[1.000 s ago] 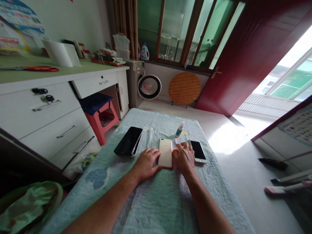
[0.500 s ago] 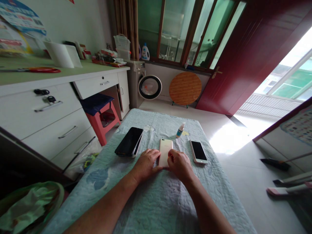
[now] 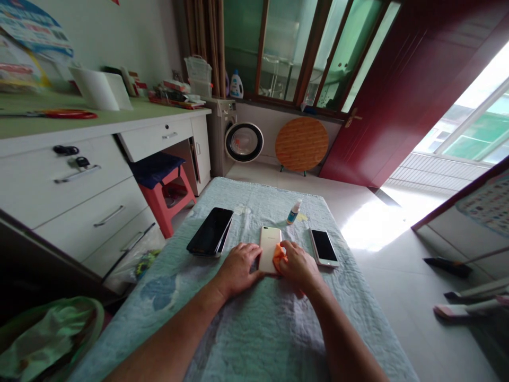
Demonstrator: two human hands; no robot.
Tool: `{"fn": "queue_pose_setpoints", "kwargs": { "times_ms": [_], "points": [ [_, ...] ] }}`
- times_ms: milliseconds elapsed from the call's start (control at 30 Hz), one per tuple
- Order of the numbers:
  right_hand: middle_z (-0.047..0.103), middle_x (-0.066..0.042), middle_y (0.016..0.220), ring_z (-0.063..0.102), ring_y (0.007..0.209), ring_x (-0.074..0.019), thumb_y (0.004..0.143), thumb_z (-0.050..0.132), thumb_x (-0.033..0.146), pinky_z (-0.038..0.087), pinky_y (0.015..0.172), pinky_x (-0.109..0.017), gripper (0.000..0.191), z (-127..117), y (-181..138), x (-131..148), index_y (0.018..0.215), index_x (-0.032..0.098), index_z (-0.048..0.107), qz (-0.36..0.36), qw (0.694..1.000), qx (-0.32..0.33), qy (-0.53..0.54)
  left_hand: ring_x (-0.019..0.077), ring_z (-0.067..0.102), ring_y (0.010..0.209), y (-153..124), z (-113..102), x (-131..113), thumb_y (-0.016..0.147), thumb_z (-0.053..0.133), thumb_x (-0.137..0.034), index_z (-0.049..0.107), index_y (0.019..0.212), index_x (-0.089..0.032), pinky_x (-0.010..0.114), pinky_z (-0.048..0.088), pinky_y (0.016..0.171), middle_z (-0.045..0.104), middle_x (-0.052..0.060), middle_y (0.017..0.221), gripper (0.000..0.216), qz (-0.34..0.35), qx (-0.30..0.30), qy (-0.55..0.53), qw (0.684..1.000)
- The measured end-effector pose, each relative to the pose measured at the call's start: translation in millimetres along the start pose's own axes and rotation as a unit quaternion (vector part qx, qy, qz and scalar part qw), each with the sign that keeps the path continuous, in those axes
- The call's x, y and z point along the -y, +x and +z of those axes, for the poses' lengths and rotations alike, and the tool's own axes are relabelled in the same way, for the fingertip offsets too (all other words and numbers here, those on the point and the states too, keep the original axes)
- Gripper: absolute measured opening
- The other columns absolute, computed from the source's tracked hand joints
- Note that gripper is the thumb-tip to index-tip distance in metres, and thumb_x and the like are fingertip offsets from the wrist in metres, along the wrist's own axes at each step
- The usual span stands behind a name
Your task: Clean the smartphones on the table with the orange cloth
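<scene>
A gold smartphone (image 3: 269, 249) lies back side up on the cloth-covered table (image 3: 254, 329), its camera end away from me. My left hand (image 3: 240, 267) grips its left edge, the thumb at its lower corner. Bunched in the fingers of my right hand (image 3: 299, 265) is an orange cloth (image 3: 279, 258), pressed against the right side of the phone's back. A stack of dark phones (image 3: 211, 232) lies to the left. Past the gold phone stands a small spray bottle (image 3: 294, 212) with a white top. On the right rests a white phone (image 3: 324, 248), its black screen up.
White drawers (image 3: 83, 185) and a red stool (image 3: 167, 191) stand left of the table. A green basket (image 3: 97, 318) sits at the lower left. Farther off are a washing machine (image 3: 218, 132) with its door swung out and a round wooden tabletop (image 3: 302, 144).
My right hand has shifted slightly right and turned, and the orange cloth in its fingers now shows. My left hand and the phone have stayed in place.
</scene>
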State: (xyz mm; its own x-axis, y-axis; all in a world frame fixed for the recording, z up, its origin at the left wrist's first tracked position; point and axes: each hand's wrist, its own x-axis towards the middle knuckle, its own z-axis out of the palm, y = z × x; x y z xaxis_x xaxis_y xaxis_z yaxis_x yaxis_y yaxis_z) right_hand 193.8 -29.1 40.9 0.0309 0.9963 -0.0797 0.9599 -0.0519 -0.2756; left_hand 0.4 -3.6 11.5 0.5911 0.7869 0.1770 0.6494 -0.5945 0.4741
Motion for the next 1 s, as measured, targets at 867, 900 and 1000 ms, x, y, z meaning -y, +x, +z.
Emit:
{"fn": "queue_pose_setpoints", "kwargs": {
  "times_ms": [867, 900, 1000],
  "points": [
    [0.053, -0.006, 0.099, 0.052, 0.083, -0.0158, 0.094, 0.041, 0.025, 0.034, 0.066, -0.025, 0.023, -1, 1, 0, 0.098, 0.020, 0.063, 0.039, 0.976, -0.202, -0.066, 0.0287, 0.054, 0.107, 0, 4, 4, 0.080, 0.063, -0.053, 0.059, 0.117, -0.018, 0.042, 0.043, 0.095, 0.061, 0.011, 0.119, 0.050, 0.015, -0.006, -0.001, 1.000],
    [0.053, -0.006, 0.098, 0.052, 0.083, -0.0156, 0.095, 0.039, 0.025, 0.033, 0.065, -0.025, 0.024, -1, 1, 1, 0.097, 0.020, 0.063, 0.037, 0.976, -0.206, -0.064, 0.0288, 0.054, 0.107, 1, 4, 5, 0.080, 0.062, -0.053, 0.059, 0.117, -0.018, 0.042, 0.043, 0.095, 0.061, 0.011, 0.119, 0.051, 0.017, -0.007, 0.000, 1.000],
    [0.054, -0.006, 0.095, 0.052, 0.084, -0.0156, 0.095, 0.039, 0.022, 0.033, 0.065, -0.025, 0.025, 3, 4, -3, 0.092, 0.020, 0.064, 0.036, 0.982, -0.174, -0.057, 0.0288, 0.054, 0.108, 1, 5, 5, 0.080, 0.063, -0.052, 0.059, 0.117, -0.019, 0.042, 0.043, 0.095, 0.061, 0.010, 0.119, 0.049, 0.018, -0.007, 0.000, 1.000]
  ]
}}
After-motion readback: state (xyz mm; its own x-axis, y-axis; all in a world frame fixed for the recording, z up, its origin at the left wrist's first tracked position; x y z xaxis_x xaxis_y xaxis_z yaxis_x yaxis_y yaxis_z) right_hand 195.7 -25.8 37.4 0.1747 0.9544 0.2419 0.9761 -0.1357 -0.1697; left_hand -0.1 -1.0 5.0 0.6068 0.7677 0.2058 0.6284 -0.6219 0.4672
